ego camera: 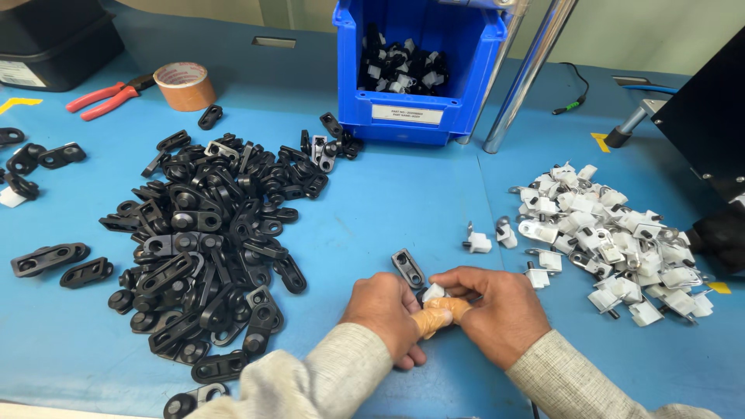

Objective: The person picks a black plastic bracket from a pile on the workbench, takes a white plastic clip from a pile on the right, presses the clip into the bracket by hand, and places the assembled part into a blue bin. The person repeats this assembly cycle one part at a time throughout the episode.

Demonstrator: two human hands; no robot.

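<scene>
Small white clip, pinched between both hands' fingers

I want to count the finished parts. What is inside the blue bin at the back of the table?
The blue bin holds a small heap of black-and-white assembled parts, seen through its open front. Its front wall covers the bottom, so the heap's depth cannot be seen.

The small white plastic clip is mostly hidden between the left hand and right hand. The black plastic box is cut off by the top edge.
</scene>
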